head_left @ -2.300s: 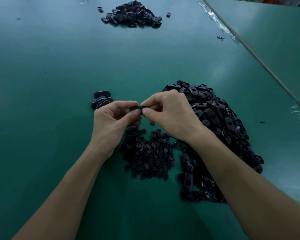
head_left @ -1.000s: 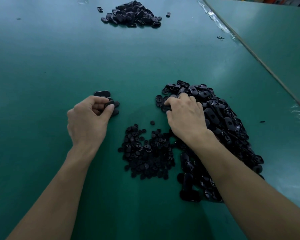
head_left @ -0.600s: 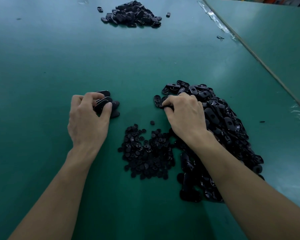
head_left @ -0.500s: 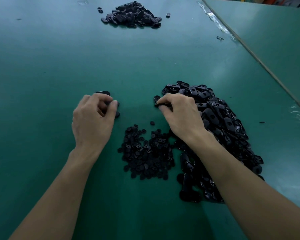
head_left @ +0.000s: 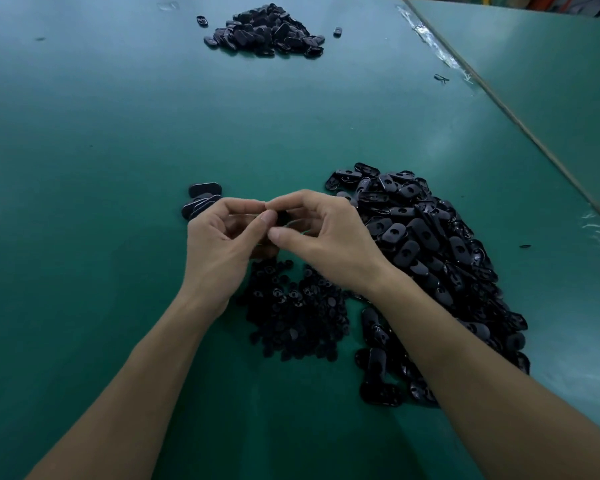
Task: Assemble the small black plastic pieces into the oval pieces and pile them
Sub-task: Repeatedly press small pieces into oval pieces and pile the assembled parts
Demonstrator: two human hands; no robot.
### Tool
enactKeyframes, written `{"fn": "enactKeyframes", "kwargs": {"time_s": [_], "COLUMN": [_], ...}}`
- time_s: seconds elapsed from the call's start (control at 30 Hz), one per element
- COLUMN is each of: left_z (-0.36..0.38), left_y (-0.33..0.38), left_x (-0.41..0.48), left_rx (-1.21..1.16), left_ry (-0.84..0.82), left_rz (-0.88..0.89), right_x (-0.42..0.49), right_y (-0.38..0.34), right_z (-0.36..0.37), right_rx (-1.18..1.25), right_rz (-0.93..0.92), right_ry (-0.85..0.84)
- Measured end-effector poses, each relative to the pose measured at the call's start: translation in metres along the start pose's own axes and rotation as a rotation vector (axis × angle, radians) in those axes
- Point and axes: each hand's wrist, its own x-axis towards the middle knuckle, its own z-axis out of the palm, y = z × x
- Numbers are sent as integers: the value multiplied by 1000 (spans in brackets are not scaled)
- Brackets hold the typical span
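L hand (head_left: 222, 247) & R hand (head_left: 329, 244) meet tip to tip. Both sets of fingers (head_left: 253, 230) pinch one black piece (head_left: 283, 217), mostly hidden btwn them, above the desk (head_left: 101, 168). Small-piece pile (head_left: 291, 313) just below fingers, oval heap (head_left: 430, 244) to R, short stack (head_left: 201, 199) just L.

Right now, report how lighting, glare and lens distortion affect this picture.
Head view, dim bluish light: pale glare on the green table toward its right edge and on the clear tape strip; the heap of small pieces merges into one dark mass; the black piece pinched by the left hand and right hand shows no detail; wide-angle stretch swells the forearms.
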Motion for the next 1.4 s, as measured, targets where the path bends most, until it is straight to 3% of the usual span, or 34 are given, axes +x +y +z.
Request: {"fn": "enactKeyframes", "kwargs": {"time_s": [0.8,1.07,1.2,1.4], "left_z": [-3,-2,-3,-2], "left_y": [-4,-5,-6,-7], "left_x": [2,0,1,3], "left_rx": [-77,44,88,56], "left_ry": [-21,-38,-32,51], "left_rz": [3,58,103,104], "right_x": [0,0,0,-2], "right_y": [1,-1,-1,3], "right_z": [-8,-6,-7,-12], "right_rx": [89,142,37,-402], "right_rz": [96,112,110,123], "right_ry": [86,49,44,-70]}}
